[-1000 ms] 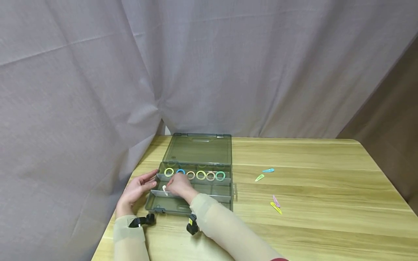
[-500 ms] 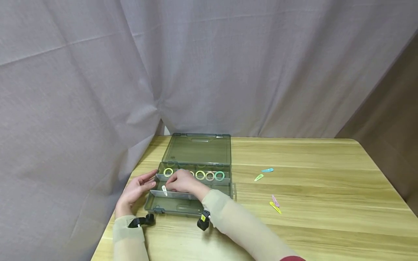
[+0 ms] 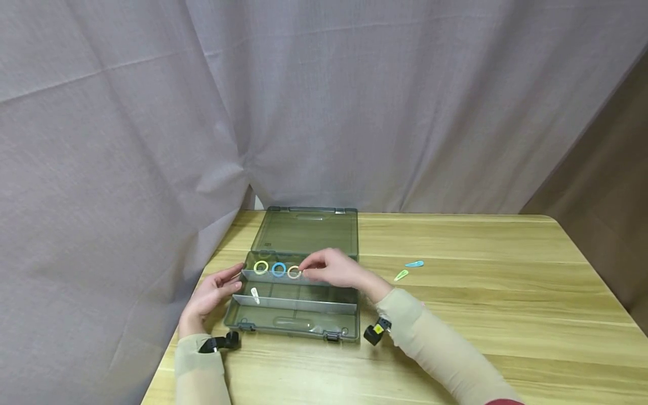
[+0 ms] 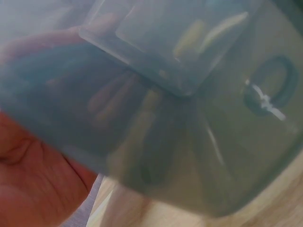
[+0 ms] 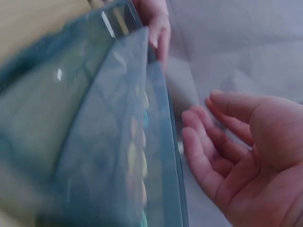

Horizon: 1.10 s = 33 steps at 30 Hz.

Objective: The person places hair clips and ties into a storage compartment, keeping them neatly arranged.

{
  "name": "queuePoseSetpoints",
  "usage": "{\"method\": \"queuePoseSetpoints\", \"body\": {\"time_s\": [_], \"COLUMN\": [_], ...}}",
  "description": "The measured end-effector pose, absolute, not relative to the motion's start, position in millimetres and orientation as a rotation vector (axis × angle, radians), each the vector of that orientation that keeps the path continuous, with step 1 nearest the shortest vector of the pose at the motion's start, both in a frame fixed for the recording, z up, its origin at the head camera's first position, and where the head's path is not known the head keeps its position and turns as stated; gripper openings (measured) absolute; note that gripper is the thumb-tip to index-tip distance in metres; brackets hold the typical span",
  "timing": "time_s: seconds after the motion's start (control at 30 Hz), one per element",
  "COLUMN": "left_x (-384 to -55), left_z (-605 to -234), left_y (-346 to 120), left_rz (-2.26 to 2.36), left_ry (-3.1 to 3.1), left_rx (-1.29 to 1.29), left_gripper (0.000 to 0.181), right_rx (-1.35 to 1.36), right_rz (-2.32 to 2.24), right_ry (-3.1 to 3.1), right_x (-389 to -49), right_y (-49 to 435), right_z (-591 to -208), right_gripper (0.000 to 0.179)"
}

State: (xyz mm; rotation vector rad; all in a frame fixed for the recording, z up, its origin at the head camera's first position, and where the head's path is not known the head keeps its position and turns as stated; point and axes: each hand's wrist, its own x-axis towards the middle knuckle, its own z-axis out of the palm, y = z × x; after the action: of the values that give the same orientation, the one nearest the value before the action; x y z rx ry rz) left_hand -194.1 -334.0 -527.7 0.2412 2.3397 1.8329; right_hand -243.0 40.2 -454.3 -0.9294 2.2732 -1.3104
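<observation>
A translucent dark-green compartment box lies on the table with its lid folded back. My left hand rests its fingertips and thumb against the box's left end. My right hand, fingers loosely bent and holding nothing, hovers over the right part of the back row, as the right wrist view also shows. A white snap hair clip leans in the left end of the middle row. Along the back row sit a yellow hair ring, a blue one and a pale orange one; those farther right are hidden behind my right hand.
A blue snap clip and a green snap clip lie on the wooden table right of the box. My right forearm covers the table spot in front of them, with a pink tip peeking out. A grey curtain hangs behind.
My right hand has let go of the white clip in the middle row and moved right across the box. Its forearm now hides the yellow clip and most of the pink one. The left hand stays put.
</observation>
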Motion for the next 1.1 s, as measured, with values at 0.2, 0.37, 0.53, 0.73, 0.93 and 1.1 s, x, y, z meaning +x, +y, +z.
{"method": "queuePoseSetpoints", "body": {"time_s": [0.2,0.37,0.53,0.73,0.93,1.1], "left_x": [-194.4,-193.7,-192.0,-191.6,-191.5,-192.0], "left_z": [-528.0,-528.2,-526.7,-525.3,-526.9,-527.9], "left_y": [-333.7,-334.5,-336.3,-336.9,-335.4,-336.6], "left_rz": [1.827,1.820,1.813,1.816,1.839,1.860], "left_ry": [2.350,2.363,2.373,2.365,2.340,2.321], "left_rx": [0.239,0.242,0.235,0.221,0.247,0.246], "left_gripper": [0.060,0.060,0.059,0.060,0.059,0.060], "right_rx": [-0.875,-0.735,-0.612,-0.434,-0.330,-0.307], "right_rz": [-1.400,-1.417,-1.380,-1.333,-1.229,-1.186], "right_ry": [2.367,2.490,2.616,2.700,2.795,2.817], "right_x": [-246.5,-249.2,-251.1,-250.0,-248.4,-250.7], "right_y": [106.6,165.2,216.7,257.5,277.4,281.7], "right_z": [-457.1,-466.6,-482.5,-498.9,-509.3,-513.9], "right_gripper": [0.024,0.025,0.029,0.033,0.035,0.034]}}
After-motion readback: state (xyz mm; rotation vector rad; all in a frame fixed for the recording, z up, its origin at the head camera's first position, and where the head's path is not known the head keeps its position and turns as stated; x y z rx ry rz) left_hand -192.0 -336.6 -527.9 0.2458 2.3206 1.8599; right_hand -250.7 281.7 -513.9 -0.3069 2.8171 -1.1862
